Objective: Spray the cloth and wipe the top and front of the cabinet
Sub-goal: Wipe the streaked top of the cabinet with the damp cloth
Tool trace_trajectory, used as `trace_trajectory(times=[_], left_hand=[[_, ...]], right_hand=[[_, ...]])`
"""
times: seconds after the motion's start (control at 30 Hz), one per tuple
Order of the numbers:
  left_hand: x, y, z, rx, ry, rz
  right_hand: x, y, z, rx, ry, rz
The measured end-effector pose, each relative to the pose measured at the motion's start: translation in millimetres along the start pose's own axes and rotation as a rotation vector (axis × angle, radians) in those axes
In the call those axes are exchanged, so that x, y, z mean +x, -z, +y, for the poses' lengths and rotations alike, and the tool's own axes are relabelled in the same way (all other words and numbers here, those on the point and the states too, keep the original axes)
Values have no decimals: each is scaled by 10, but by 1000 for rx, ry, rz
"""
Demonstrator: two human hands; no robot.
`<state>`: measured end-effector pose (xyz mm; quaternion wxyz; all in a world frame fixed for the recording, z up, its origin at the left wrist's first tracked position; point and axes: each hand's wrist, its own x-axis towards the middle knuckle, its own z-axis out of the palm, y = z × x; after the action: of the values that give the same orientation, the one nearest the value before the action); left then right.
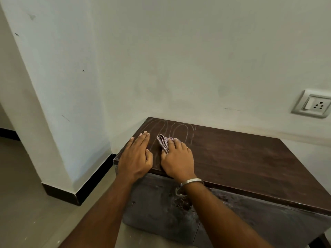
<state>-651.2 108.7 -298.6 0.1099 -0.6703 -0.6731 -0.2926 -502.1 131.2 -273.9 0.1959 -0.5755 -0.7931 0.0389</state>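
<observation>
Nearest the camera, two bare forearms are reaching forward over the dusty, stained front (161, 208) of a low dark-brown cabinet (241, 158). A metal bangle (192, 181) is sitting on the right wrist. The left hand (136, 156) is lying flat on the top near the cabinet's left edge, fingers straight and close together, palm down, holding nothing. Just beside it, the right hand (177, 158) is pressing down on a bunched checked cloth (164, 142), its fingers curling over the fabric, most of which is poking out beyond the fingertips. Further back, looping wipe streaks (179, 129) are showing on the top's rear left corner. Beyond, a socket plate (312, 104) is sitting on the pale wall (179, 59).
</observation>
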Motion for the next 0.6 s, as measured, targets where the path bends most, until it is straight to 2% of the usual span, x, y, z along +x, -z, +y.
trace_trajectory(times=[0.07, 0.27, 0.4, 0.6], left_hand=[[-4, 4, 0, -6, 0, 0], [-6, -1, -8, -6, 0, -2], [1, -8, -1, 7, 1, 1], [3, -13, -3, 15, 0, -3]], right_hand=[[41, 40, 160, -20, -10, 5], [198, 165, 615, -86, -192, 11], [294, 116, 481, -70, -207, -3], [503, -82, 110, -34, -116, -26]])
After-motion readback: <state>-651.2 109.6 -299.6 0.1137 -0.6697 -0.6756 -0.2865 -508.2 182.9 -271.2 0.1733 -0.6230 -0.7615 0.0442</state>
